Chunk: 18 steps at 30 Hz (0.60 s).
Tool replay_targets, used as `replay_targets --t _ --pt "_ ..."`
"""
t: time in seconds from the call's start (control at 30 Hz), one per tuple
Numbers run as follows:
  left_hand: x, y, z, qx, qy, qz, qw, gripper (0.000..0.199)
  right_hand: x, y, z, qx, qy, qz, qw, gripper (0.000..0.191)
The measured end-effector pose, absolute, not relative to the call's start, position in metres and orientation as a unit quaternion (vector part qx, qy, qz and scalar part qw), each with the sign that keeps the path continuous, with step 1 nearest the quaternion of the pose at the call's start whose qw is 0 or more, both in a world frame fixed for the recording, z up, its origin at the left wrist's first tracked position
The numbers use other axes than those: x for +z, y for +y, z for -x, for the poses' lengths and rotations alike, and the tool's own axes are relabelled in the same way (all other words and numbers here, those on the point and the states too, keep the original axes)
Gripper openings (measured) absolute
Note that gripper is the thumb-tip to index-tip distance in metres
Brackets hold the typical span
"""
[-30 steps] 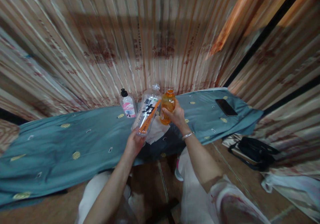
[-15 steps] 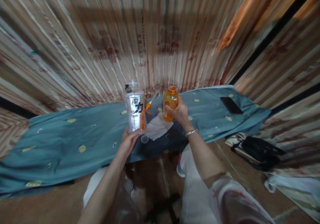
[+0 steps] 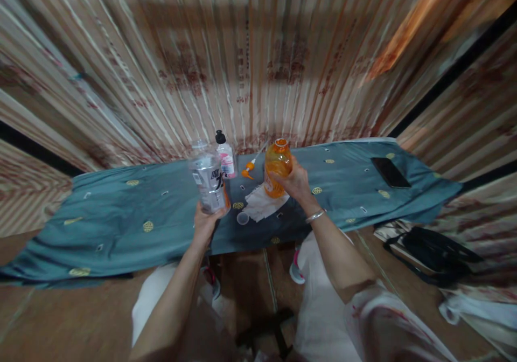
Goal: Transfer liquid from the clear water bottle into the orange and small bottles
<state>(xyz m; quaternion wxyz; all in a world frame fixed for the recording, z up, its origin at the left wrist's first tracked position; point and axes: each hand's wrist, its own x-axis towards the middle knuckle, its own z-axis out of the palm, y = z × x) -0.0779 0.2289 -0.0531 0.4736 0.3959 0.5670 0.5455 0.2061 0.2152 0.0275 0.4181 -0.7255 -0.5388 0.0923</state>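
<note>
My left hand (image 3: 208, 222) grips the lower part of a clear plastic bottle (image 3: 205, 181) with a printed label, its top uncapped. Closed round the side of an orange see-through bottle (image 3: 277, 171) is my right hand (image 3: 294, 181); that bottle is upright with an open mouth. Between the two lies an orange pump head (image 3: 248, 171) with a thin tube. White tissue (image 3: 260, 206) is spread below the orange bottle, and a small clear cap (image 3: 243, 218) sits at its left edge. Behind the clear bottle stands a small black-topped bottle (image 3: 225, 157) with a pink label.
A teal cloth (image 3: 121, 206) with pineapple prints covers the long narrow table. A black phone (image 3: 390, 172) lies on its right part. A black bag (image 3: 434, 251) rests at lower right. A striped curtain (image 3: 250, 71) hangs close behind the table.
My left hand has shifted the clear bottle leftward and turned it, bringing the black-topped bottle fully into sight. The right hand keeps its hold on the orange bottle. The view has moved slightly.
</note>
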Motion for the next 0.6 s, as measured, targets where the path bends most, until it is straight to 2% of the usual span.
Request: replay_targets --t 0.23,0.6 --pt "-0.0603 0.2313 0.0779 0.495 0.629 -0.445 0.401 0.067 0.0199 0.2181 -0.2072 0.064 -0.559 0.715 0.415 0.067" --pt "-0.0608 0.2245 0.0835 0.474 0.639 -0.479 0.370 0.069 0.0192 0.2199 -0.2100 0.079 -0.573 0.711 0.401 0.071"
